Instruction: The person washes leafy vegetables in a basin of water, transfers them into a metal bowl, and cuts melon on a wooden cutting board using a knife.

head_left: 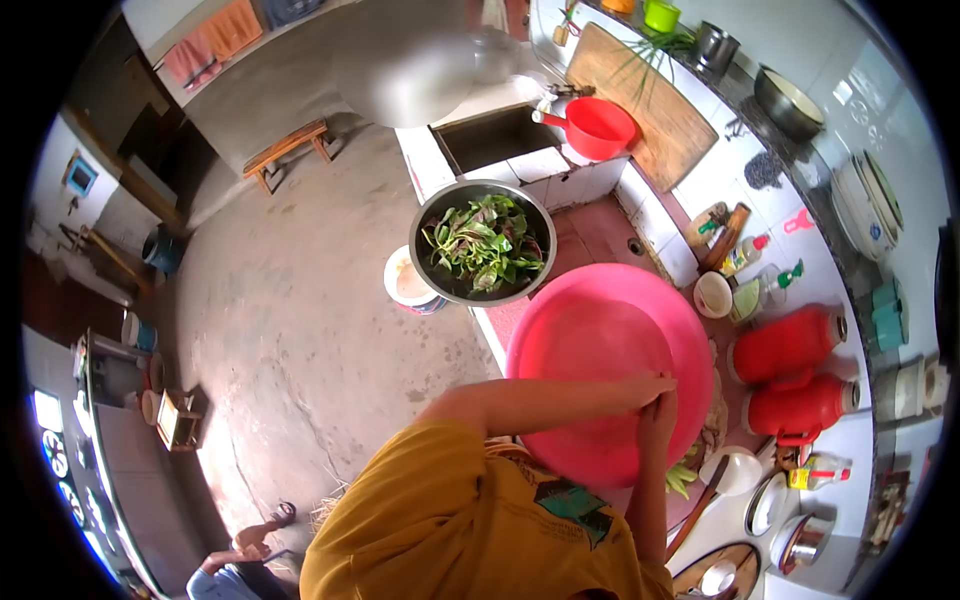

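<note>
- The left hand (pixel 650 391) and right hand (pixel 657 414) touch each other over the big pink plastic basin (pixel 690 340).
- I can't tell if the fingers are spread, pressed together or pinching something.
- The basin is right under the fingers.
- A metal bowl (pixel 430 272) of leafy greens (pixel 487 243) is ahead of the fingers, to the left.
- Two red thermoses (pixel 785 346) are to their right.
</note>
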Tool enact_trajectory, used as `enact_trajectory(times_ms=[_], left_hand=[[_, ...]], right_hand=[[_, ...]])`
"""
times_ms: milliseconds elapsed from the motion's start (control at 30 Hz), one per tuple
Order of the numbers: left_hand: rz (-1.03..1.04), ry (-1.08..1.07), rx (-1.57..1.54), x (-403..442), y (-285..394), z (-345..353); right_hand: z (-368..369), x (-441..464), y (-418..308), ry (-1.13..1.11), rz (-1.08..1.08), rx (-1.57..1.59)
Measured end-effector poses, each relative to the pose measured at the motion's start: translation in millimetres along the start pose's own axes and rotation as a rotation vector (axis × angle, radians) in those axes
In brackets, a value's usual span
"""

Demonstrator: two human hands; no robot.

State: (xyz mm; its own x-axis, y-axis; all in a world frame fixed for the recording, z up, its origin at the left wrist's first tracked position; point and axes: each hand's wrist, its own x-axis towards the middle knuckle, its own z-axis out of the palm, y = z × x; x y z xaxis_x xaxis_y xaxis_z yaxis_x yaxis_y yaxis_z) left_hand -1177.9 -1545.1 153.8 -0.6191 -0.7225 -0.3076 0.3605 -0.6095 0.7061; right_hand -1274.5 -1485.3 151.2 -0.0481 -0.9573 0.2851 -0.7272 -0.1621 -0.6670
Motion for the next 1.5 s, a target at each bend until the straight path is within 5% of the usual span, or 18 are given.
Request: enact_trajectory(times_ms=[200,433,500,567,600,633,733,767,833,867,967,1033,1100,1267,1367,1500], left_hand=[[0.007,0.099,0.009,11.2,-9.4,-10.3],[-0.102,0.16,0.061,-34.0,45.1,-41.6],[0.125,0.156,0.335,-56.2,75.8,-66.9],[0.237,0.301,0.794,-98.0,144.2,-74.1],[0.424,0.247,0.979,-109.0,168.1,-92.8],[0.802,0.15,0.775,-108.8,184.3,-115.0],[0.964,0.393,1.153,-136.0,250.7,-181.8],[0.969,0.538,1.488,-138.2,267.1,-214.7],[0.864,0.483,1.819,-135.2,277.8,-283.6],[0.488,0.38,1.869,-137.7,278.6,-310.0],[0.613,0.369,1.797,-151.2,279.2,-329.9],[0.643,0.266,1.86,-159.4,287.4,-315.8],[0.737,0.09,1.966,-152.1,279.6,-315.1],[0.73,0.041,1.979,-124.8,276.9,-363.2],[0.474,0.071,1.981,-124.9,280.2,-388.8],[0.511,-0.083,1.924,-137.8,291.9,-372.5]], right_hand=[[1.3,7.1,-41.1,0.185,0.07,0.379],[-17.0,2.7,-83.7,-0.024,-0.05,0.077],[-18.1,1.6,-92.0,0.033,-0.175,-0.267],[-12.0,-0.4,-82.4,0.046,-0.138,-0.229],[-7.5,-6.7,-82.1,0.055,-0.109,-0.213],[-5.1,-12.3,-93.2,0.06,-0.09,-0.175],[13.0,5.3,-145.3,0.067,-0.017,-0.028],[25.7,8.1,-167.3,0.044,0.024,0.045],[71.9,13.9,-205.1,0.017,0.098,0.353],[95.2,20.1,-231.2,-0.102,0.201,0.562],[192.3,17.1,-245.3,-0.386,0.407,0.93],[233.6,25.1,-253.2,-0.51,1.002,1.079],[262.5,38.2,-252.1,-0.39,1.281,1.243],[307.8,68.8,-217.1,-0.208,1.243,1.196],[322.8,74.4,-206.9,-0.2,1.269,1.151],[314.3,65.5,-215.7,-0.094,1.185,1.137]])
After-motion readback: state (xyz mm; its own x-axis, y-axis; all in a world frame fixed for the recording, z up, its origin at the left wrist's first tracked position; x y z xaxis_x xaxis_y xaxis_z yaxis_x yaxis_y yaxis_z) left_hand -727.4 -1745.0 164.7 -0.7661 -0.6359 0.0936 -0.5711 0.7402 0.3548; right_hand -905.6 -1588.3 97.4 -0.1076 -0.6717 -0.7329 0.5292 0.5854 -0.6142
